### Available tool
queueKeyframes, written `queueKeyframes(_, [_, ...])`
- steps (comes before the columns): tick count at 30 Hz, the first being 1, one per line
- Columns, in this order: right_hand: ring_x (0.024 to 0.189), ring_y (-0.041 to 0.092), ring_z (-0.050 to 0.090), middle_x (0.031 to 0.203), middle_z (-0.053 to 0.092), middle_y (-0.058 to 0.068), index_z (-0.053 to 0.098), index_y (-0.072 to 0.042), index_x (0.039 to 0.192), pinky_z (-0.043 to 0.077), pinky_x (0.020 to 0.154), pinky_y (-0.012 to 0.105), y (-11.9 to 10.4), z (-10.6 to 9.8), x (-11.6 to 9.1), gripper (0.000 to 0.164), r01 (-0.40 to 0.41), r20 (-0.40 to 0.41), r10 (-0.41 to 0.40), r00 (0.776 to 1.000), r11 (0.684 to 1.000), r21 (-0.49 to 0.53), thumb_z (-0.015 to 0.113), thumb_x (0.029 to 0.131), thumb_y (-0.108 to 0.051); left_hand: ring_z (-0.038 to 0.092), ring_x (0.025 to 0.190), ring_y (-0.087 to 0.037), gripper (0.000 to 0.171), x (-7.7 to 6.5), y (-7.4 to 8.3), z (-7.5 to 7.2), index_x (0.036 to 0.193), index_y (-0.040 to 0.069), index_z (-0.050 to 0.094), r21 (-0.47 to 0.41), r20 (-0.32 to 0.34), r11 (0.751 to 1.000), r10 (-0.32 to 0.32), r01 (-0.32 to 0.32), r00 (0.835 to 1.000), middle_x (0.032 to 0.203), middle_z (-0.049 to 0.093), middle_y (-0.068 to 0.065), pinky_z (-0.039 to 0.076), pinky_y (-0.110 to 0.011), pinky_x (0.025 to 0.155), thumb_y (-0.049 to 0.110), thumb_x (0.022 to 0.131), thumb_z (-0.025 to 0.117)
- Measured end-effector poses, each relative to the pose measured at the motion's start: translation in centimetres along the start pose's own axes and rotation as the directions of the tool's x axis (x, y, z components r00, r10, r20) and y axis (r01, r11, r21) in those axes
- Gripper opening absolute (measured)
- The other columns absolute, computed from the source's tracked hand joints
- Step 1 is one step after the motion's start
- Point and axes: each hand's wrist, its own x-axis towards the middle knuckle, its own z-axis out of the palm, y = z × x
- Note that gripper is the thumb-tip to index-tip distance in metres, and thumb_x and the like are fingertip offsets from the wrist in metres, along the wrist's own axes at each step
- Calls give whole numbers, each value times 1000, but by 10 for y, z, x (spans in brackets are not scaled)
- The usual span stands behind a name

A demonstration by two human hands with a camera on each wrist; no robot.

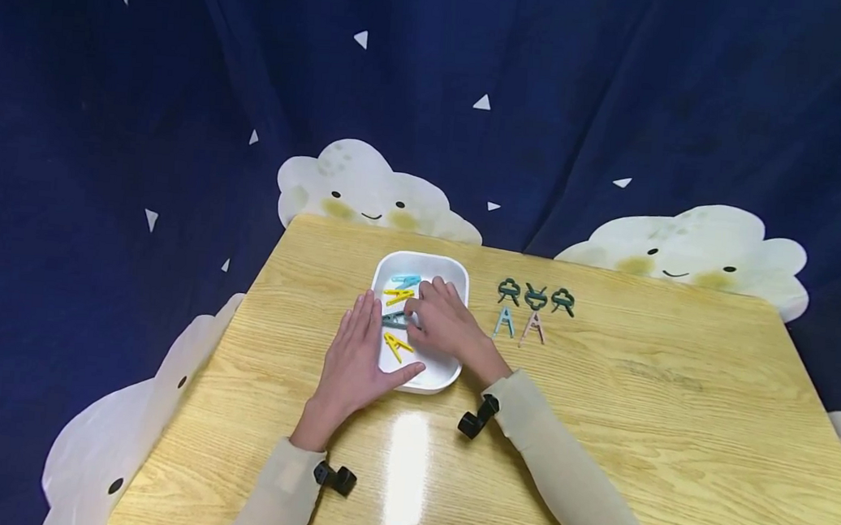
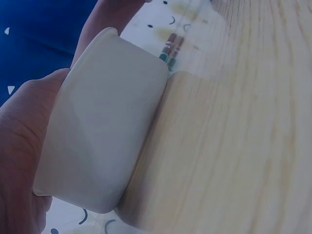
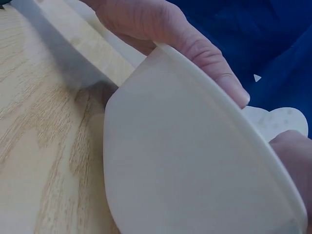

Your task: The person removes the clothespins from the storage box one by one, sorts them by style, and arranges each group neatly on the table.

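Observation:
A white plastic tray [image 1: 448, 370] stands on the table with several clothes pegs in it. My left hand [image 1: 355, 364] rests along its left rim with straight fingers, the thumb spread over the near rim. Reaching in from the right, my right hand [image 1: 449, 321] pinches the end of a dark green peg [image 1: 393, 320] between index finger and thumb. A light blue peg [image 1: 406, 280] and a yellow peg [image 1: 398, 295] lie farther back in the tray, and another yellow peg [image 1: 397, 346] lies nearer. Both wrist views show mostly the tray's outer wall [image 2: 102, 126], hiding its contents.
Right of the tray, three dark green cloud-shaped clips [image 1: 535, 297] form a row on the wooden table [image 1: 642, 441]. Below them lie a light blue peg [image 1: 504, 323] and a pink peg [image 1: 533, 329]. A dark blue curtain [image 1: 431, 117] hangs behind the table.

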Motion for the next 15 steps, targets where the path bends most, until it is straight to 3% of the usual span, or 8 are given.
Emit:
queueKeyframes(9, [88, 21, 42, 85, 53, -2, 80, -16, 90, 37, 79, 35, -2, -1, 1, 17, 48, 22, -47, 999, 997, -55, 70, 98, -28, 9, 162, -32, 127, 1, 1, -1, 164, -5, 18, 3, 2, 1000, -2, 2, 1000, 174, 9, -20, 11, -44, 131, 86, 84, 55])
queueKeyframes(15, [86, 21, 44, 80, 53, -2, 77, -13, 78, 38, 78, 34, -4, -1, 0, 20, 38, 59, -34, 998, 996, -78, 72, 94, -23, 11, 161, -34, 127, 0, 1, -1, 164, -6, 18, 5, 1, 1000, -1, 1, 1000, 174, 12, -21, 12, -44, 131, 86, 84, 54])
